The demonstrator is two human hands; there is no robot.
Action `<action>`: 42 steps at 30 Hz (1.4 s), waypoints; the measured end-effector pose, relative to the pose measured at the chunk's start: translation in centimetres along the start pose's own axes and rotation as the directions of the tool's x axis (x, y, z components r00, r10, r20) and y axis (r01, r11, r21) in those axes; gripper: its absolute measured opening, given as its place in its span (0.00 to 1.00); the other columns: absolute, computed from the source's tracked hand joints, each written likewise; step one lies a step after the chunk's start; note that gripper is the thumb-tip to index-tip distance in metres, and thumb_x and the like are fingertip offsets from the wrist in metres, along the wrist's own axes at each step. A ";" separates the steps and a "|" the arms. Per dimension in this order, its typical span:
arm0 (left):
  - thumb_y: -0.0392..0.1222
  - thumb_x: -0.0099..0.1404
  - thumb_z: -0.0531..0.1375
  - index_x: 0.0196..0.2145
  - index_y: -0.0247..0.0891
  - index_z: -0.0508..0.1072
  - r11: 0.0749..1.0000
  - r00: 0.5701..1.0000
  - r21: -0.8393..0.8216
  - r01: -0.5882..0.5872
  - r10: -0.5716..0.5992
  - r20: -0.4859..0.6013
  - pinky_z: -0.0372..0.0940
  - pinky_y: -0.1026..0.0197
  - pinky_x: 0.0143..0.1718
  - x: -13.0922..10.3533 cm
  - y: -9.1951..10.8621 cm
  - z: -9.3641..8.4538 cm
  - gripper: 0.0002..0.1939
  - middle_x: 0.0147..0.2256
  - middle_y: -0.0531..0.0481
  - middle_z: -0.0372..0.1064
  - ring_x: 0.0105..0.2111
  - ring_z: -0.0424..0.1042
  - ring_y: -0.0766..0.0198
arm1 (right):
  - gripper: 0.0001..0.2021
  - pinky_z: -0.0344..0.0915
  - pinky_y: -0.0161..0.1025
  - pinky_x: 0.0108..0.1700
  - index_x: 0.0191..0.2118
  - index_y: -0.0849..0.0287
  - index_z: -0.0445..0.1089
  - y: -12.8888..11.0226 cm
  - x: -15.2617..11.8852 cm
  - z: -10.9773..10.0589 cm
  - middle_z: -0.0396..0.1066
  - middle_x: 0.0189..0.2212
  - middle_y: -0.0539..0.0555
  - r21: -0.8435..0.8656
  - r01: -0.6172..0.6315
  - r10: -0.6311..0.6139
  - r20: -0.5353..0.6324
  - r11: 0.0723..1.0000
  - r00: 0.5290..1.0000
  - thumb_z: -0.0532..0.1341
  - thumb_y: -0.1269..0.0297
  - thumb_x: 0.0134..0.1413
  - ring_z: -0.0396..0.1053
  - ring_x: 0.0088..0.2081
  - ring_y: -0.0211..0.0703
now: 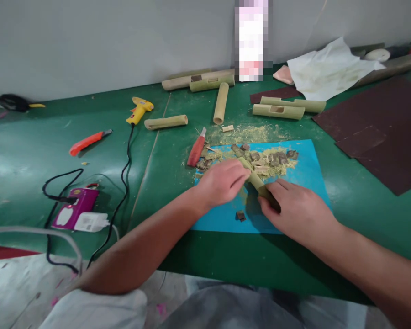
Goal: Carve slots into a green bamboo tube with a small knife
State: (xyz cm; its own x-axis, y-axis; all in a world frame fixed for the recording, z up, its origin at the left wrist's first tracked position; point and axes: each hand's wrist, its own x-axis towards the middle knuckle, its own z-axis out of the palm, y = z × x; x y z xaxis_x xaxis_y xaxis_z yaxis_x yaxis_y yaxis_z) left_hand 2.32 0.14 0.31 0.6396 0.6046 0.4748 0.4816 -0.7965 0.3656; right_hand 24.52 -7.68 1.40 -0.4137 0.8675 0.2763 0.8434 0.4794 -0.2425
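At the far left of my head view, a black roll (14,103) lies near the wall (116,41). Nearer, an orange utility knife (89,143) rests on the green worktop (171,183); below it sits a magenta power strip (76,208) with a white adapter (91,221) against it. A yellow glue gun (140,110) lies to their right, its black cable (125,173) running toward the near edge. Next come a loose bamboo piece (166,122) and a red-handled knife (196,149), blade pointing away from me, beside a blue sheet (311,173).

My left hand (225,181) has its fingers closed at the upper end of a bamboo tube (255,180); my right hand (296,203) is clamped around the lower end. The hands are apart, and the tube slants between them above the blue sheet. Behind it, shavings and chips (265,161) are heaped on the sheet; a dark chip (240,215) lies nearer me.

Farther back, an upright bamboo section (221,103) points away from me. To its right are two notched tubes (278,111), a crumpled white sheet (329,68) and dark brown sheets (390,132).
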 end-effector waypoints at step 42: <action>0.37 0.75 0.55 0.34 0.36 0.73 0.998 0.998 -0.016 0.056 -0.057 -0.021 0.66 0.60 0.36 0.0 -0.1 0.0 0.11 0.30 0.48 0.71 0.32 0.70 0.63 | 0.12 0.47 0.39 0.27 0.29 0.58 0.68 -0.1 0.2 0.0 0.67 0.26 0.53 0.001 -0.026 0.026 0.056 1.000 0.998 0.55 0.62 0.63 0.60 0.25 0.38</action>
State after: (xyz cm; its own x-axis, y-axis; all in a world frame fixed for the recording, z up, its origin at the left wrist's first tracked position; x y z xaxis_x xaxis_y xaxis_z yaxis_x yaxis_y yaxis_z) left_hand 2.30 0.28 0.25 0.5988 0.6487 0.4697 0.5072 -0.7610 0.4045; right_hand 24.38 -7.52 1.47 -0.4100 0.8858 0.2173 0.8535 0.4566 -0.2511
